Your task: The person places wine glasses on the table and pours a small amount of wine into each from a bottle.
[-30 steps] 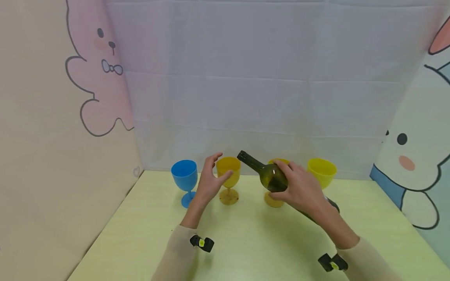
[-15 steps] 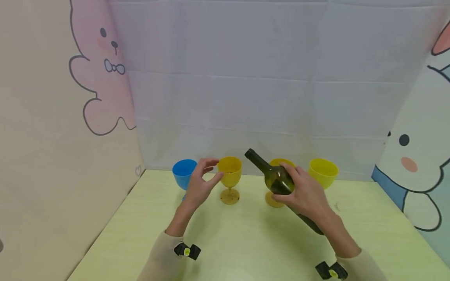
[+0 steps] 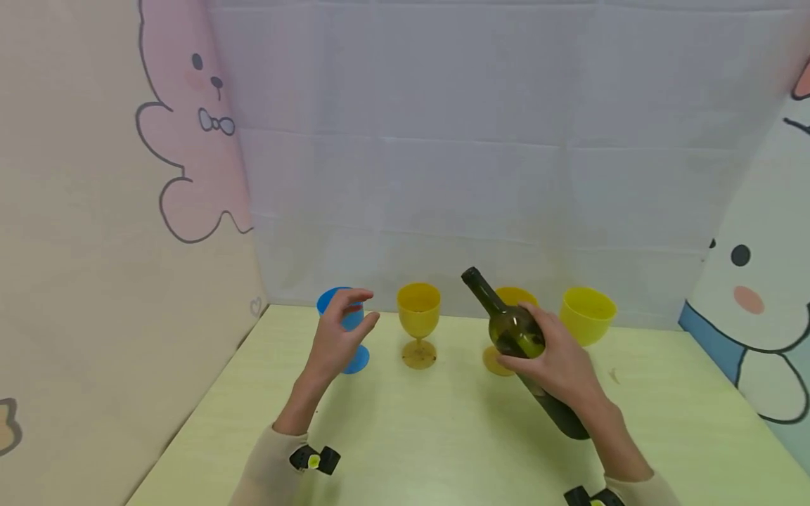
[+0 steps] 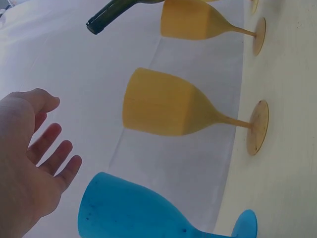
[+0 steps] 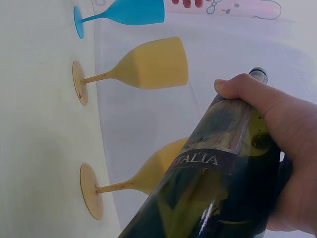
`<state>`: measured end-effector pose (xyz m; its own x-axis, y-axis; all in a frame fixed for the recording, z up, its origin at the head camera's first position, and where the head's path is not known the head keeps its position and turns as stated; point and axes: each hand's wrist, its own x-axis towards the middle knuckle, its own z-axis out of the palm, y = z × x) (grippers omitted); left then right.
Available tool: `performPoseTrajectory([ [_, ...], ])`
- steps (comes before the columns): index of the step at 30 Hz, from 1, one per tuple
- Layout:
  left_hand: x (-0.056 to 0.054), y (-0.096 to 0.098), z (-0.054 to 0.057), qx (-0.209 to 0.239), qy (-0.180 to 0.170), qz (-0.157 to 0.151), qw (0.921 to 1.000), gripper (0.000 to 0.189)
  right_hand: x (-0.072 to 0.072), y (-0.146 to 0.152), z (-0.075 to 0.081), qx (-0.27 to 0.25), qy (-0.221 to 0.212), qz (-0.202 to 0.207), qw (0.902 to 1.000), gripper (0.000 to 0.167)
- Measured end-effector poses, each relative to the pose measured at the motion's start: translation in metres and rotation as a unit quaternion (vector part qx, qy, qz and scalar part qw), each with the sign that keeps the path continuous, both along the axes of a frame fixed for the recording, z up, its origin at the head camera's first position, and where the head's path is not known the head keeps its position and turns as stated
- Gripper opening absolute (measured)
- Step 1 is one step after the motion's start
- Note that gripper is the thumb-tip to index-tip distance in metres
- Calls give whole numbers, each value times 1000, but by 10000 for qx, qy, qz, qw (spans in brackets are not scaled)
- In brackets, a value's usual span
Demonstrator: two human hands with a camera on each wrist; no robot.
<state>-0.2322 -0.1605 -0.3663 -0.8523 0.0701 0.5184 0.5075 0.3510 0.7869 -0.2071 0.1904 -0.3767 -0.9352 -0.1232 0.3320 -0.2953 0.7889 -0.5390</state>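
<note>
Your right hand [image 3: 563, 365] grips the green bottle [image 3: 514, 330] above the desk [image 3: 430, 436], long axis sloping up toward far left; your left hand [image 3: 335, 339], fingers parted and empty, is nearest the blue goblet [image 4: 130, 210].

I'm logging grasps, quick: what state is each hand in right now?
Left hand: open, fingers loosely curved, holding nothing.
Right hand: closed around the dark green, long-necked glass bottle, holding it tilted.

Gap right of left amber goblet [image 3: 419, 315] passable; tabletop [image 3: 411, 436] in front too. Farther right, 3 obstacles: wine bottle [image 3: 514, 332], other amber goblet [image 3: 515, 296], lime goblet [image 3: 588, 318]. Left: blue goblet [image 4: 132, 210].
</note>
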Motion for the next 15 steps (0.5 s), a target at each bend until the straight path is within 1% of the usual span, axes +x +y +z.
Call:
performPoseTrajectory([
  [2,4,-3,7,-43,103,39,9999,32,1,2,-2,-114,-52,-37,9999,90],
  [4,6,-6,11,-84,210,105,9997,31,1,3,-5,-186,-74,-73,9998,91],
  [9,9,-17,11,-20,244,313,9992,31,1,5,-11,-265,-34,-91,9996,93],
  [15,9,-26,12,-69,198,424,9989,32,1,5,-17,-464,-24,-31,9989,92],
])
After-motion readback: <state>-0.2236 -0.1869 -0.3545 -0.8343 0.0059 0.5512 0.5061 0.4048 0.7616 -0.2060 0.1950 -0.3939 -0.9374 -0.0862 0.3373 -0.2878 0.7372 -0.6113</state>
